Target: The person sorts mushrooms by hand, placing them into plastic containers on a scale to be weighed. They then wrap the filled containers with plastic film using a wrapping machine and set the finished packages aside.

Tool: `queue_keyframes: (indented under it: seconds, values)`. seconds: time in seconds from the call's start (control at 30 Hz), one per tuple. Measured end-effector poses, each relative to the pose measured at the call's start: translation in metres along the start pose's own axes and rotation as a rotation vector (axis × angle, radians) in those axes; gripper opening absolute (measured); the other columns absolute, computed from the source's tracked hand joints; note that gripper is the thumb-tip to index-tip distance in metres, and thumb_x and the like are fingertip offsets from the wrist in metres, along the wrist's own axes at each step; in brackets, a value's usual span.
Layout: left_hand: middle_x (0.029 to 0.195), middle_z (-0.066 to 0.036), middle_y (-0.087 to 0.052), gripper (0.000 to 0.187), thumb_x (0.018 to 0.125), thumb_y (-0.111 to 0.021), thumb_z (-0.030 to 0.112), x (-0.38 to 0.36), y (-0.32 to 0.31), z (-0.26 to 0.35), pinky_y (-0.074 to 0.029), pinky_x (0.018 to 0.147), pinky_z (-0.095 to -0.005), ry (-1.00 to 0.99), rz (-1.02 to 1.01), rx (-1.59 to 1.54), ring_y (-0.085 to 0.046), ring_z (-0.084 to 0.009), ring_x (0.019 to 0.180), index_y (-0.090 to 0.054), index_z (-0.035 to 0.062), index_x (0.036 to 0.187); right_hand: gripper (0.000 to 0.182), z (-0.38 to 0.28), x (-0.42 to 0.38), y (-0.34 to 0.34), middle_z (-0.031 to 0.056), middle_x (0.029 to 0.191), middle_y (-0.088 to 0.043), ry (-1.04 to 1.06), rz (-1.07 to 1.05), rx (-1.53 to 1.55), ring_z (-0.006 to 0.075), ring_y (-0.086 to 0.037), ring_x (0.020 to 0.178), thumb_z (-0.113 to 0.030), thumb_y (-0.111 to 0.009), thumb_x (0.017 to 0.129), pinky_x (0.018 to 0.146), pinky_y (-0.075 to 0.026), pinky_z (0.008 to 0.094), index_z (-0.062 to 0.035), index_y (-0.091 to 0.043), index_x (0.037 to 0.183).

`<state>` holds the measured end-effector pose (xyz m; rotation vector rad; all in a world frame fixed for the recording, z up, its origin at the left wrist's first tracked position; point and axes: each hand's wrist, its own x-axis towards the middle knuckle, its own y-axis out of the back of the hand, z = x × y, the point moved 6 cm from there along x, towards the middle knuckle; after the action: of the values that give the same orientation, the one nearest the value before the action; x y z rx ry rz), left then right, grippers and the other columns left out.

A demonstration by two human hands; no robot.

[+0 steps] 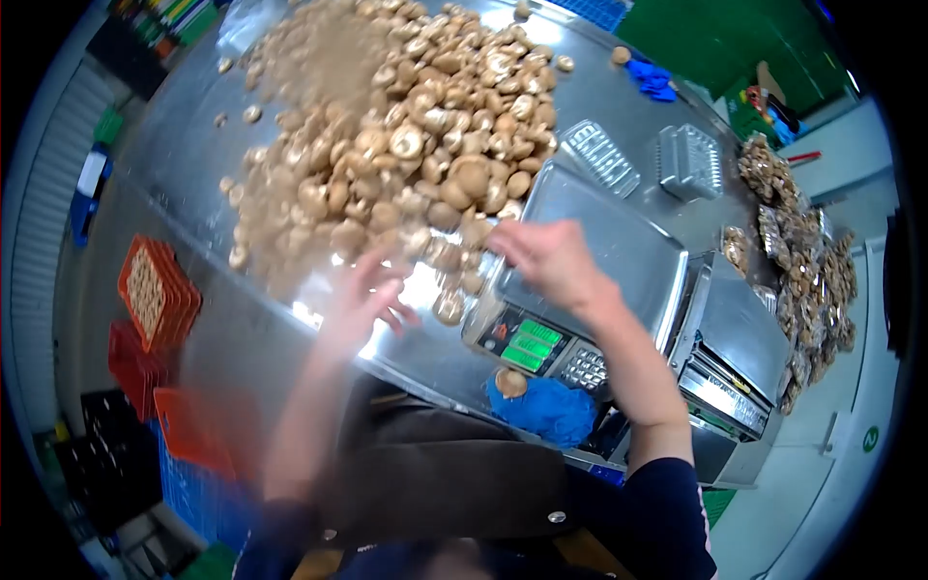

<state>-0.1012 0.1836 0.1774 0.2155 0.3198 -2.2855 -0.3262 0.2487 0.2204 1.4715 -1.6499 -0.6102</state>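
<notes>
Both hands at mushroom pile (406, 155): left hand (362, 295) motion-blurred, grip unclear; right hand (546, 256) fingers spread, empty.

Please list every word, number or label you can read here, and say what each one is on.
No text reads clearly.
Scale display panel: green lit windows, digits too blurred to read.
Scale keypad: key markings too small.
Green round sign at lower right: white mark, illegible.
Mushrooms, hands, trays: no lettering visible.
</notes>
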Motion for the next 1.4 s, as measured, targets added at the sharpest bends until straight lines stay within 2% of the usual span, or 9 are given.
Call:
queue_keyframes:
  seconds: [0.1,0.2,0.27,0.4,0.7,0.8,0.87,1.1,1.4]
  values:
    - [0.082,-0.017,-0.066,0.016,0.097,-0.049,0.012,-0.036,0.019,-0.047,-0.041,0.032,-0.0239,0.313,0.062,-0.051,-0.058,-0.0174,0.042,-0.050,-0.0013,0.105,0.021,-0.014,-0.025,-0.068,0.0140,0.070,-0.065,-0.260,-0.182,0.305,0.0298,-0.064,0.059,-0.024,-0.062,0.091,0.057,-0.051,0.0390,-0.0060,-0.061,0.101]
    - [0.086,-0.020,-0.066,0.019,0.099,-0.046,0.013,-0.082,0.046,-0.097,-0.044,0.033,-0.0243,0.502,0.207,-0.097,-0.060,-0.0190,0.045,-0.047,-0.0049,0.105,0.047,-0.014,-0.068,-0.133,0.0156,0.079,-0.068,-0.599,-0.281,0.611,0.0230,-0.066,0.059,-0.017,-0.065,0.089,0.057,-0.052,0.0346,0.0009,-0.045,0.127]
    - [0.091,-0.021,-0.066,0.019,0.099,-0.043,0.011,-0.107,0.059,-0.125,-0.049,0.037,-0.0248,0.609,0.259,-0.146,-0.062,-0.0201,0.049,-0.044,-0.0059,0.108,0.072,-0.023,-0.102,-0.169,0.0173,0.094,-0.066,-0.680,-0.234,0.788,0.0178,-0.064,0.055,-0.014,-0.064,0.089,0.049,-0.051,0.0306,0.0022,-0.018,0.143]
    - [0.099,-0.026,-0.063,0.025,0.095,-0.042,0.001,-0.112,0.068,-0.136,-0.054,0.046,-0.0249,0.600,0.361,-0.242,-0.065,-0.0220,0.060,-0.038,-0.0085,0.118,0.067,-0.050,-0.151,-0.216,0.0200,0.093,-0.063,-1.061,-0.368,1.185,0.0196,-0.063,0.057,-0.008,-0.049,0.097,0.047,-0.054,0.0292,0.0041,-0.007,0.147]
    - [0.109,-0.031,-0.059,0.053,0.078,-0.037,-0.016,-0.088,0.086,-0.167,-0.057,0.046,-0.0265,0.970,0.081,-0.621,-0.062,-0.0247,0.057,-0.026,-0.0135,0.130,0.033,-0.045,-0.167,-0.224,0.0178,0.082,-0.061,-1.372,-0.197,1.217,0.0185,-0.059,0.051,-0.012,-0.038,0.098,0.042,-0.048,0.0283,0.0041,-0.043,0.127]
    - [0.108,-0.032,-0.058,0.046,0.078,-0.035,-0.014,-0.055,0.096,-0.180,-0.060,0.051,-0.0283,0.909,-0.019,-0.791,-0.064,-0.0272,0.061,-0.030,-0.0133,0.124,0.034,-0.026,-0.146,-0.236,0.0177,0.081,-0.061,-1.375,-0.084,1.242,0.0195,-0.060,0.053,-0.013,-0.039,0.098,0.042,-0.049,0.0297,0.0040,-0.042,0.128]
    - [0.105,-0.034,-0.056,0.035,0.080,-0.034,-0.011,-0.017,0.104,-0.168,-0.061,0.056,-0.0322,0.814,0.195,-0.690,-0.062,-0.0311,0.061,-0.032,-0.0106,0.114,0.036,-0.013,-0.111,-0.236,0.0160,0.080,-0.063,-1.366,0.093,1.157,0.0173,-0.057,0.051,-0.010,-0.038,0.099,0.043,-0.049,0.0287,0.0053,-0.042,0.131]
    - [0.075,-0.016,-0.054,0.015,0.081,-0.041,-0.013,0.084,0.128,-0.154,-0.044,0.034,-0.0315,0.403,0.337,-0.390,-0.056,-0.0255,0.050,-0.048,-0.0096,0.094,0.031,0.052,0.001,-0.245,0.0197,0.083,-0.061,-1.288,0.406,1.026,0.0219,-0.062,0.054,0.000,-0.033,0.095,0.042,-0.052,0.0302,0.0105,-0.040,0.124]
    - [0.089,-0.024,-0.057,0.049,0.081,-0.032,-0.015,0.071,0.112,-0.145,-0.033,0.030,-0.0256,0.180,0.434,-0.405,-0.053,-0.0227,0.044,-0.033,-0.0074,0.129,0.024,0.055,-0.005,-0.248,0.0162,0.087,-0.058,-1.118,0.445,1.137,0.0201,-0.061,0.054,-0.010,-0.034,0.102,0.043,-0.052,0.0294,-0.0005,-0.039,0.124]
